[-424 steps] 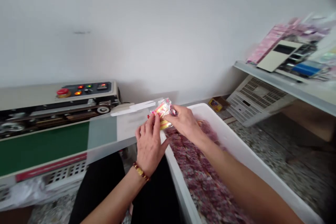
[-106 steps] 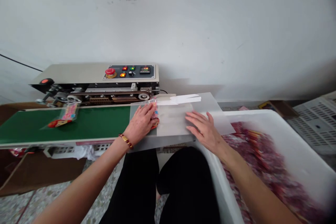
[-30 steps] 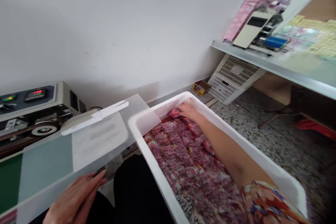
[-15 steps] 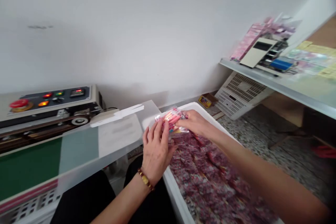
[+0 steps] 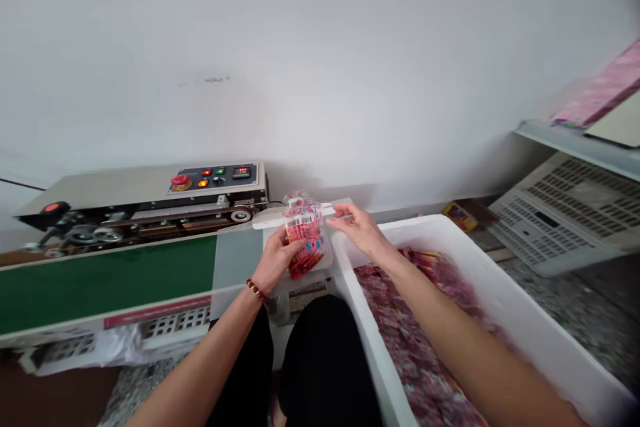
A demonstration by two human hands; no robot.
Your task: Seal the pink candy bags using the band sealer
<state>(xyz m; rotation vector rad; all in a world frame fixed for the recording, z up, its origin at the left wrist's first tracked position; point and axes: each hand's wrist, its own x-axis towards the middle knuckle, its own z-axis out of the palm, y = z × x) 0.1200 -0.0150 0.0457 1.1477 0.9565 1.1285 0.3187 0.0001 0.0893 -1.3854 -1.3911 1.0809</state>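
Over the right end of the sheet point(image 5: 237, 260), just beside the far left corner of the tub point(image 5: 515, 300), the left hand point(image 5: 277, 257) is clamping overlapping packets point(image 5: 305, 233), its thumb pressing on their front. Two barcodes are showing side by side; how many packets there are is unclear. Their long axis is running away from the person, across the belt's length, with the red ends pointing back toward the knees point(image 5: 325, 360) and the clear ends pointing at the wall point(image 5: 400, 80). Whether they are resting on the sheet or hanging above it, one cannot tell.

The hands are staying apart, with the packets lying between them: right of the left hand, left of the right hand point(image 5: 361, 230). The left is nearer, being in contact; the right is curling its fingers close by the packets' far right edge, and touch there cannot be made out.

Beyond the sheet's left edge the belt point(image 5: 100, 280) is stretching along the machine point(image 5: 110, 190). Under the right forearm, a heap point(image 5: 385, 307) is filling the tub's floor.
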